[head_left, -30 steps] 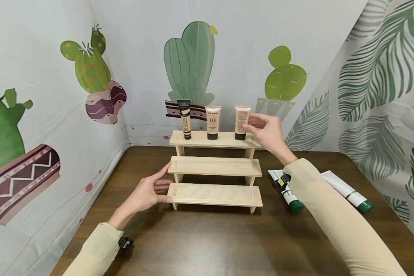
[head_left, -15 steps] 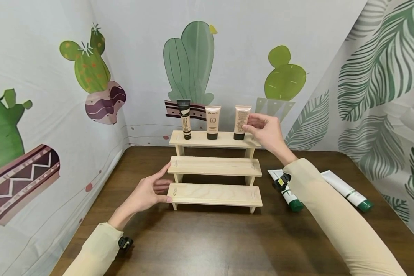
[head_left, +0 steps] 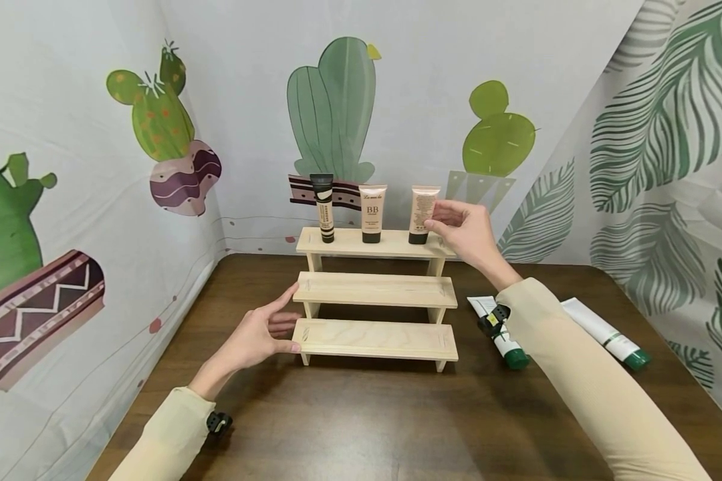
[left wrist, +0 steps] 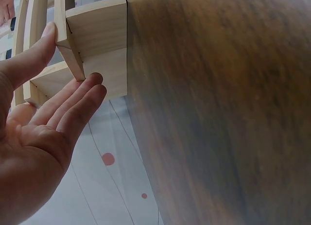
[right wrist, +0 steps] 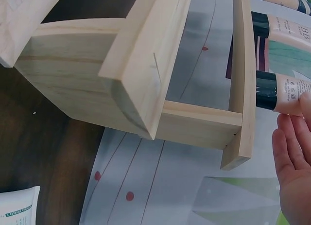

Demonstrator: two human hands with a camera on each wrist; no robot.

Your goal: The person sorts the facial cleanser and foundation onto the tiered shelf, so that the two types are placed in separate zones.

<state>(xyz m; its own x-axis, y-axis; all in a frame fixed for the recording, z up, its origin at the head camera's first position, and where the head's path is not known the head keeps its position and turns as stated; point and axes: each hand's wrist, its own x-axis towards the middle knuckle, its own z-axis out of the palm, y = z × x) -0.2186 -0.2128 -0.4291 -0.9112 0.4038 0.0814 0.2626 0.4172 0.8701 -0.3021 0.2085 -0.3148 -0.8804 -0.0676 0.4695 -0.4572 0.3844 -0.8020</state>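
Observation:
A three-step pale wooden display rack (head_left: 373, 338) stands on the table. On its top step, a beige tube with a black cap (head_left: 422, 210) stands upright, its small print facing me. My right hand (head_left: 470, 235) pinches this tube from the right, thumb on its front and the other fingers partly hidden. Left of it stand a beige BB cream tube (head_left: 372, 215) and a slimmer black-and-beige tube (head_left: 325, 212). My left hand (head_left: 248, 339) rests against the rack's left end, fingers extended, thumb at the bottom step; the left wrist view shows fingertips (left wrist: 95, 81) beside its side panel.
Two white tubes with green caps lie on the table right of the rack: one (head_left: 505, 344) partly under my right wrist, another (head_left: 604, 332) farther right. A cloth backdrop (head_left: 421, 87) printed with cacti and leaves rises behind and beside the brown table (head_left: 361, 427).
The tube at my right hand has shifted very slightly left on the top step. Both hands and the rack otherwise keep their places.

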